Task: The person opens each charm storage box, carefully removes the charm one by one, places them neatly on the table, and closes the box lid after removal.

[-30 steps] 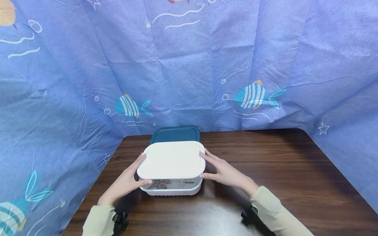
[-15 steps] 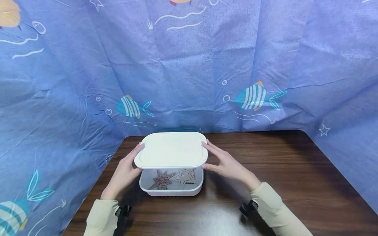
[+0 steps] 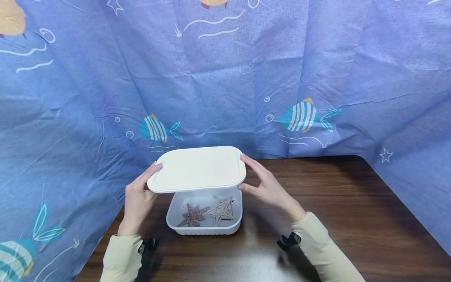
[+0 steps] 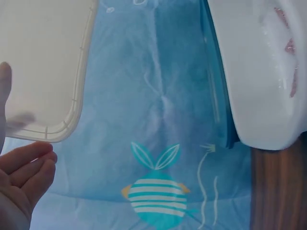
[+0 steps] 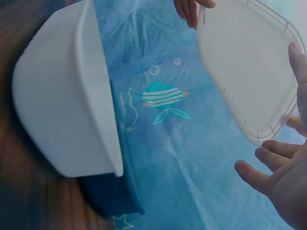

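Note:
Both hands hold a white rounded-rectangle lid [image 3: 197,168] above a white plastic box [image 3: 204,230] on the table. My left hand [image 3: 138,199] grips the lid's left end, and my right hand [image 3: 269,190] grips its right end, fingers on top and thumb at the near edge. The lid's left end sits slightly lower in the head view. Inside the box lie a reddish glittery star ornament [image 3: 193,215] and a pale star ornament [image 3: 221,209]. The lid's ribbed underside [image 5: 249,67] shows in the right wrist view. In the head view the lid overlaps the box's far rim.
A dark blue container [image 5: 108,196] stands right behind the white box, hidden by the lid in the head view. The brown wooden table [image 3: 338,203] extends to the right. A blue fish-print cloth [image 3: 225,78] hangs behind and at both sides.
Both hands have raised the lid off the box and moved it up, away and slightly left. The star ornaments came into fuller view, while the blue container became covered in the head view.

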The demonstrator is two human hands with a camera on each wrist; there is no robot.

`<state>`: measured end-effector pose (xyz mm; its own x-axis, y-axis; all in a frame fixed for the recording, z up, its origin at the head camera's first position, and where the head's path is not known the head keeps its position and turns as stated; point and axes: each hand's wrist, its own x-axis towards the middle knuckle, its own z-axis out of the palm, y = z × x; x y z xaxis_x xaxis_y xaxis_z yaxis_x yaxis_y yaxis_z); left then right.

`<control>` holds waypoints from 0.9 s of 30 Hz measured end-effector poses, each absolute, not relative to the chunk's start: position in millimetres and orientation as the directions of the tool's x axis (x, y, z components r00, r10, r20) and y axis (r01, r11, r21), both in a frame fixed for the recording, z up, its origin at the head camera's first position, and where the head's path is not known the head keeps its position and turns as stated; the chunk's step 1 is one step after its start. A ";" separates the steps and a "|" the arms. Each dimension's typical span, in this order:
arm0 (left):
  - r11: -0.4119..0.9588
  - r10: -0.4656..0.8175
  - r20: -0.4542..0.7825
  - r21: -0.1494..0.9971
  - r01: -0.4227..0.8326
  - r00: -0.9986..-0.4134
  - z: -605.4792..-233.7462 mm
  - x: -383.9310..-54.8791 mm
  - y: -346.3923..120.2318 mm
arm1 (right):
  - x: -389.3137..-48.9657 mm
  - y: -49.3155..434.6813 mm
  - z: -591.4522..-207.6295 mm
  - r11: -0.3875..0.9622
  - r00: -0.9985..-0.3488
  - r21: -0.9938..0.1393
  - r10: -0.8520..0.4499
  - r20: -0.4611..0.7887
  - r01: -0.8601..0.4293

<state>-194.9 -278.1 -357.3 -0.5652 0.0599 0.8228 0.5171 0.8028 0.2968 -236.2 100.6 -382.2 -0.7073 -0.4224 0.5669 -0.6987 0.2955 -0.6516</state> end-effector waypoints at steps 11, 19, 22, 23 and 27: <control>0.796 -0.017 0.863 0.317 0.515 -0.504 -348.4 -186.0 -278.3 | -242.2 82.3 -368.4 0.101 -0.709 -0.725 -0.340 0.618 -0.681; 0.766 -0.041 0.837 0.377 0.521 -0.546 -353.2 -177.8 -278.3 | -249.3 60.7 -367.1 -0.073 -0.747 -0.801 -0.319 0.584 -0.595; 0.731 -0.051 0.829 0.411 0.544 -0.557 -353.6 -175.9 -275.4 | -251.7 50.7 -366.6 -0.070 -0.696 -0.751 -0.326 0.640 -0.657; 0.719 -0.053 0.831 0.417 0.557 -0.553 -353.4 -175.8 -274.2 | -252.4 46.8 -366.4 -0.066 -0.677 -0.731 -0.330 0.658 -0.679; 0.651 -0.067 0.836 0.450 0.612 -0.544 -343.1 -169.0 -261.2 | -251.6 27.6 -361.8 -0.110 -0.624 -0.694 -0.355 0.696 -0.711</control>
